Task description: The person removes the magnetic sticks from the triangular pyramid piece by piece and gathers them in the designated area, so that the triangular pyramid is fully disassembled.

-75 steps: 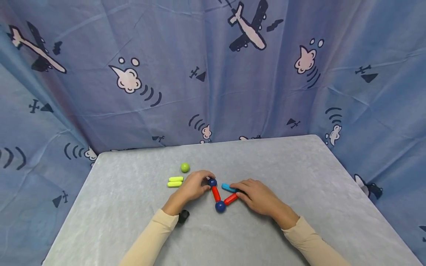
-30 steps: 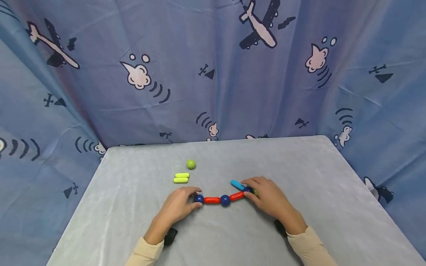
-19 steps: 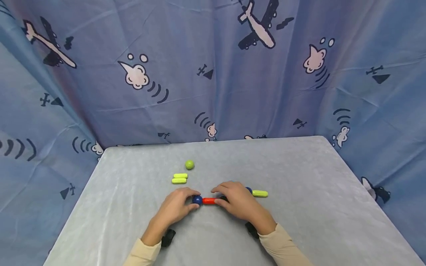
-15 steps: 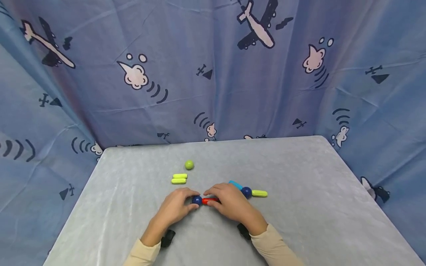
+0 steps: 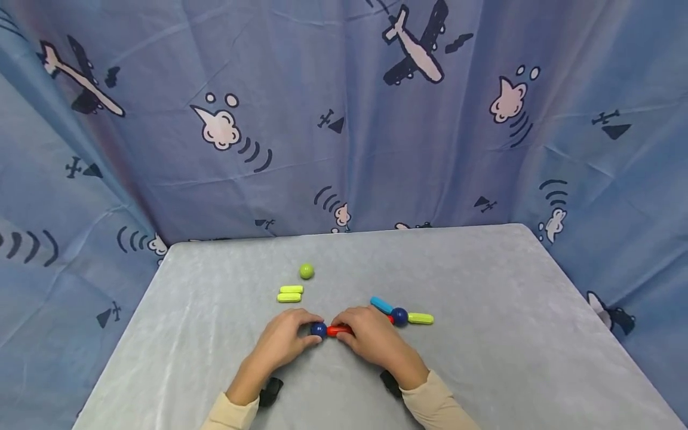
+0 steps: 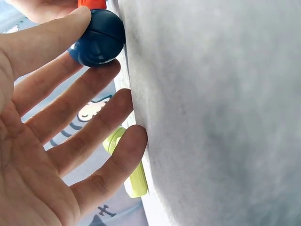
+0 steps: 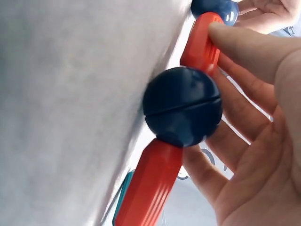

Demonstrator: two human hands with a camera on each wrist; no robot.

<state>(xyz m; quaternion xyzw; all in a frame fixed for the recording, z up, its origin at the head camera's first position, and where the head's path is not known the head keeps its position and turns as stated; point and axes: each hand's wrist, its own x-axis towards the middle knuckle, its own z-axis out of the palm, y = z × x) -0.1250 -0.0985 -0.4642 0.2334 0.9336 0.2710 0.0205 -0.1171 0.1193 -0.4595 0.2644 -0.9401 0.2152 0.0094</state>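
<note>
Head view | left grip pinches blue ball | right grip pinches red rod

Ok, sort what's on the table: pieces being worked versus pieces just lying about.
In hand:
- left hand pinches blue ball
- right hand holds red rod
- joined chain: far blue ball, light-blue rod, green rod

Lying about:
- green ball
- two green rods
</note>
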